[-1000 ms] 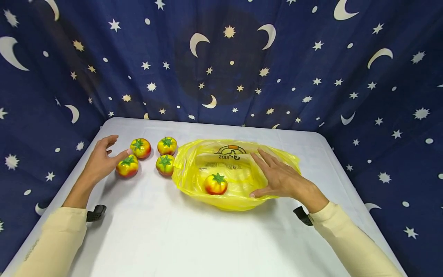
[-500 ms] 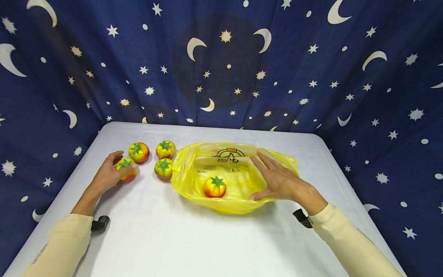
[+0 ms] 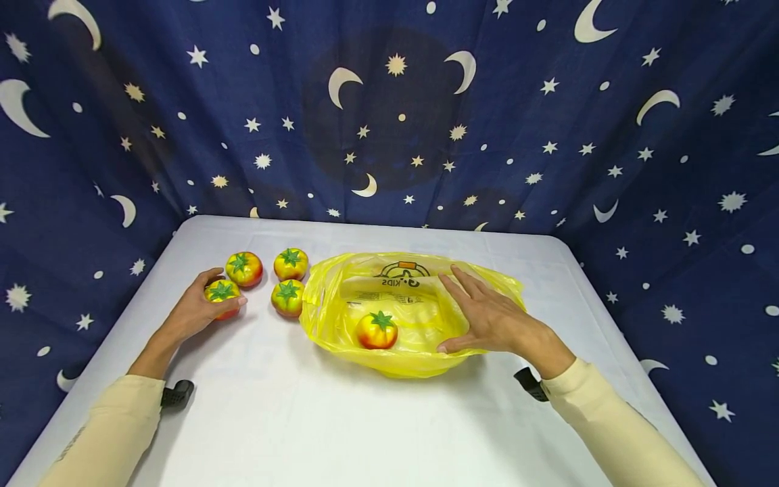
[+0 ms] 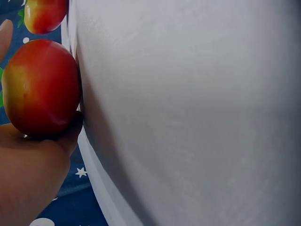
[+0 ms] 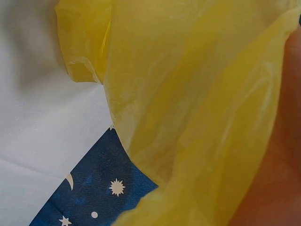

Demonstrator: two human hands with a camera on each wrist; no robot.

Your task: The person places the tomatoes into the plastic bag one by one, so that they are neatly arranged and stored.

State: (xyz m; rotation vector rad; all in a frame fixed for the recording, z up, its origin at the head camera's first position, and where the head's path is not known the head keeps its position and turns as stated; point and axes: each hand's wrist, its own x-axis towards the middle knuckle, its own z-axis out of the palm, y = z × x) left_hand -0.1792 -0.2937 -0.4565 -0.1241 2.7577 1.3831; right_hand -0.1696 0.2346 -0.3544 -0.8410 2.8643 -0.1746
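Observation:
My left hand (image 3: 190, 312) grips a red-and-yellow toy tomato (image 3: 222, 291) with a green leafy top, fingers on its far left side and thumb along its front. In the left wrist view the tomato (image 4: 44, 89) sits between thumb and fingers, close to the white cloth. My right hand (image 3: 496, 316) spreads its fingers inside the right part of a yellow plastic bag (image 3: 410, 365), holding its mouth wide. One toy tomato (image 3: 377, 331) lies within the bag. The right wrist view is mostly filled by the bag's side (image 5: 188, 94).
Near the left hand stand more toy tomatoes: one just behind (image 3: 245, 269), one at the back (image 3: 291, 264) and one beside the bag's left edge (image 3: 287, 298). A white-covered table (image 3: 292, 419) carries everything. A dark blue curtain (image 3: 255, 88) with moons and stars surrounds it.
My left hand has come down and to the right from above the nearest tomato, and its fingers have closed round it. The right hand stays in the bag; the head view tilted slightly.

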